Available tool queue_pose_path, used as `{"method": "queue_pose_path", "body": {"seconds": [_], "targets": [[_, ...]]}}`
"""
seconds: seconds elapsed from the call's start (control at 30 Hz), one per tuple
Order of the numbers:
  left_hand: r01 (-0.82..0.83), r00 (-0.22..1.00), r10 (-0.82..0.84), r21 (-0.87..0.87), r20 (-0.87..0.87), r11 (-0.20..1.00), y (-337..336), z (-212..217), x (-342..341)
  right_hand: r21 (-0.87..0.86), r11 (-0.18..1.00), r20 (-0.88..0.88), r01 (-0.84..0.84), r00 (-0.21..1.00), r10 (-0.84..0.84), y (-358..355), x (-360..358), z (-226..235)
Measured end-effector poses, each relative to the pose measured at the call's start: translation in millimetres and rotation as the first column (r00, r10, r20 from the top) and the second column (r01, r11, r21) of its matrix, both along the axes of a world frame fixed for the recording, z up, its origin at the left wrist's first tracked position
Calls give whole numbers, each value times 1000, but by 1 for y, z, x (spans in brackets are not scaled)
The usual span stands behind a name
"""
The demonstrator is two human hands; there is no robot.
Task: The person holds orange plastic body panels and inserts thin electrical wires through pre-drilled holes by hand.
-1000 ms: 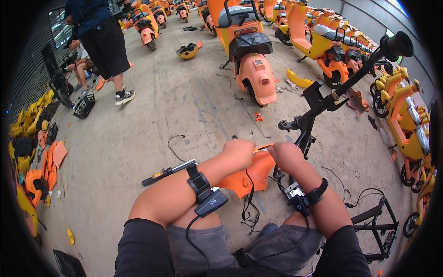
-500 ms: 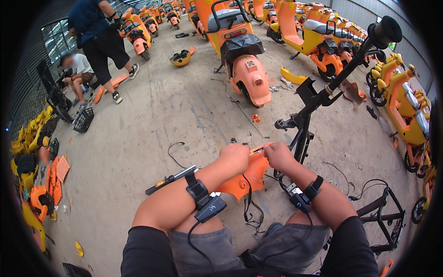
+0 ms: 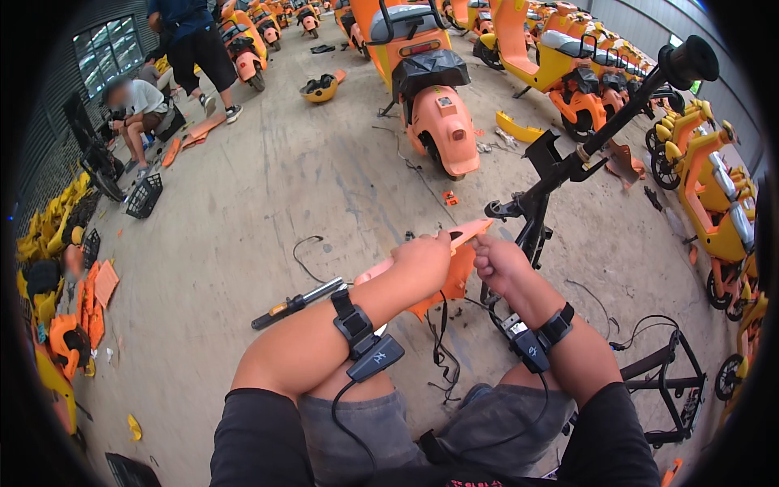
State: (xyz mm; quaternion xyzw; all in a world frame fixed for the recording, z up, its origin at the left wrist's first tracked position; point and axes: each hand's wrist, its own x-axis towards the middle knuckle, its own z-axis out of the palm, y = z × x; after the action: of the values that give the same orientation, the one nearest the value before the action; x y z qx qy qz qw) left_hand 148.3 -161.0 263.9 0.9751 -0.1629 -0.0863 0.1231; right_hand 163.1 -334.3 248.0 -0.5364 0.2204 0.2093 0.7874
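My left hand (image 3: 423, 258) is closed on the upper edge of an orange plastic scooter panel (image 3: 458, 274), in front of my knees. The panel is tilted, showing a paler pink-orange face on top; my left hand and forearm hide part of it. My right hand (image 3: 501, 264) has its fingers curled at the panel's right end, the fingertips pinching its edge. Black cables (image 3: 441, 357) hang or lie below the panel. Just beyond my right hand stands a black metal scooter frame (image 3: 531, 219) with a long slanting tube. Each wrist wears a strapped black device.
A black and silver rod-shaped part (image 3: 296, 303) lies left of my left arm. Another black frame (image 3: 682, 390) is at the right. An orange scooter (image 3: 438, 122) stands ahead, with rows behind. Yellow and orange panels (image 3: 97, 308) pile at left; two people are at the far left.
The panel has turned, its pale upper face now showing and its right end raised. My right hand has rolled, its curled fingers now visible. The standing person at the far left has shifted right.
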Motion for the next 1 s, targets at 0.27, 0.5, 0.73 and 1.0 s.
{"method": "queue_pose_path", "body": {"seconds": [0.27, 0.5, 0.73, 1.0], "targets": [[-33, 986, 36, -22, 165, 999, -6, 2, -1, 178, 983, 138, 49, 988, -75, -5, -3, 19], [-102, 959, 103, -17, 263, 995, -10, 2, 0, 238, 971, 210, 5, 976, -57, -2, -18, 35], [-44, 944, 110, -214, 310, 976, -11, -3, 3, 262, 963, 247, 57, 961, -124, 7, -30, 47], [-2, 964, 68, -250, 256, 968, -9, -30, 18, 253, 965, 166, -72, 986, 30, -8, -19, 39]]}}
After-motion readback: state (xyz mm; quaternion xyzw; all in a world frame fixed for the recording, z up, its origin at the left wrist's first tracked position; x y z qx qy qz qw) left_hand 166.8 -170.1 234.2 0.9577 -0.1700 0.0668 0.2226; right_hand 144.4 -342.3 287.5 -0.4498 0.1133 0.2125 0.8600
